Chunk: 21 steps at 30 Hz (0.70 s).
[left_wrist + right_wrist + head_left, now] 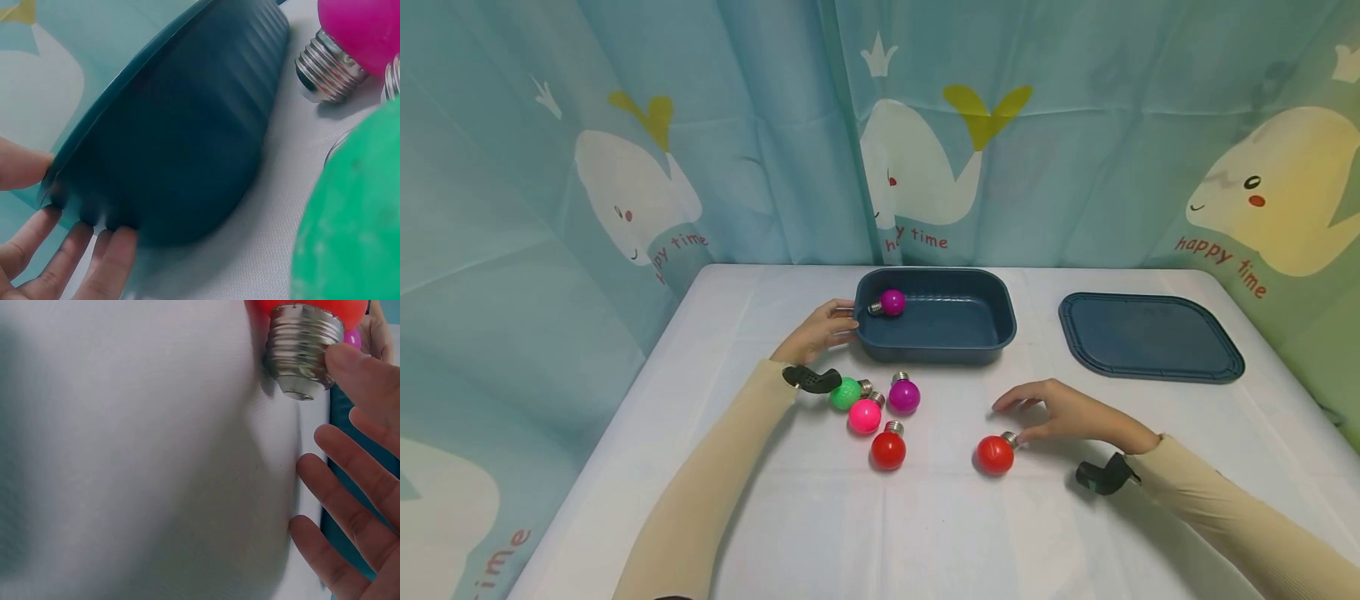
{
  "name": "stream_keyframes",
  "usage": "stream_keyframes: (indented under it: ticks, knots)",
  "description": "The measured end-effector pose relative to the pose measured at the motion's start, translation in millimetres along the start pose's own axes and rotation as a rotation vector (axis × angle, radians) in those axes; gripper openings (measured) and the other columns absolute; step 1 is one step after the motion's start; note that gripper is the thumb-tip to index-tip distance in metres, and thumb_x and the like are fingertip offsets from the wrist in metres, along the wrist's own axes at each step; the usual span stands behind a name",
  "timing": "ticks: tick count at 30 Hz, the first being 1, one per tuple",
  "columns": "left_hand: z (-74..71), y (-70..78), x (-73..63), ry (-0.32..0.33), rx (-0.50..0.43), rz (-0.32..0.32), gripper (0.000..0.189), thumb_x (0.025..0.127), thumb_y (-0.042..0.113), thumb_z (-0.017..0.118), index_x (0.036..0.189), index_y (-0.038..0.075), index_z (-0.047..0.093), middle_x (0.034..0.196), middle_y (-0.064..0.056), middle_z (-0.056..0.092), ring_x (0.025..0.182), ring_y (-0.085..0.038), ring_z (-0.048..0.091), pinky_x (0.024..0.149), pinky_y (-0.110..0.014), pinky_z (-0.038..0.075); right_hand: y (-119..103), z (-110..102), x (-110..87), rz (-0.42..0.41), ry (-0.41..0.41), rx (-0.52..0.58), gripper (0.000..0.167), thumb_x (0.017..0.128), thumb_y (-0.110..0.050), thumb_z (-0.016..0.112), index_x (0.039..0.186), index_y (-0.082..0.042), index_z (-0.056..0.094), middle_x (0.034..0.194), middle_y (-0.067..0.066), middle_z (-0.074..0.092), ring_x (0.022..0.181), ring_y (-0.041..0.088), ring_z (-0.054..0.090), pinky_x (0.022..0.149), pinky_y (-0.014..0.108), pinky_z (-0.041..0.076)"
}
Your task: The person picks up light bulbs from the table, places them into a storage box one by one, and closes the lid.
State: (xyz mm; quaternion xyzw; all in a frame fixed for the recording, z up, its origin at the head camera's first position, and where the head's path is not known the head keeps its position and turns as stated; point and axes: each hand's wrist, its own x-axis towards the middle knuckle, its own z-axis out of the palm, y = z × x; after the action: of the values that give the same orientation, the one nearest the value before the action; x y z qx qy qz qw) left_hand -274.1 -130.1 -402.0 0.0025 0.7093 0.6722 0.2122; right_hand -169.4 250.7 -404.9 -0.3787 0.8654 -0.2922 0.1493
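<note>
My left hand [820, 332] is at the left end of a dark blue box [936, 357]. In the left wrist view its fingers [72, 247] touch the box's outer wall, and one digit is at the rim. Inside the box lies a purple bulb [892, 302]. My right hand [1063, 412] is spread beside a red bulb [995, 456] on the table. Its thumb is right at the bulb's silver screw base [301, 350], the other fingers apart from it. A green bulb [845, 393] lies near the left wrist.
Close to the green bulb lie a pink bulb [864, 417], a second purple bulb [904, 397] and another red bulb [888, 451]. A flat dark blue lid [1152, 337] rests at the back right of the white table [955, 533]. Whale-print curtains [790, 167] hang behind.
</note>
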Motion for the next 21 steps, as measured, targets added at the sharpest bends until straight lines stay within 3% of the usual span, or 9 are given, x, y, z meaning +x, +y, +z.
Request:
stream_keyframes:
  ticks: [14, 21]
  knots:
    - [-1.2, -1.1, 0.2, -0.013, -0.002, 0.008, 0.054, 0.092, -0.001, 0.048, 0.142, -0.003, 0.027, 0.144, -0.023, 0.033, 0.132, -0.036, 0.039, 0.112, -0.043, 0.036, -9, 7, 4.2, -0.089, -0.020, 0.000, 0.042, 0.074, -0.018, 0.079, 0.112, -0.005, 0.066, 0.108, 0.007, 0.070, 0.099, 0.017, 0.064, 0.086, 0.031, 0.055]
    - [-1.5, -1.0, -0.1, -0.026, -0.003, 0.019, 0.054, 0.092, -0.001, 0.048, 0.142, -0.004, 0.026, 0.145, -0.024, 0.031, 0.132, -0.037, 0.038, 0.113, -0.044, 0.035, -10, 11, 7.0, -0.090, -0.031, -0.001, 0.040, 0.073, -0.016, 0.080, 0.110, -0.006, 0.066, 0.106, 0.006, 0.070, 0.096, 0.016, 0.065, 0.086, 0.032, 0.055]
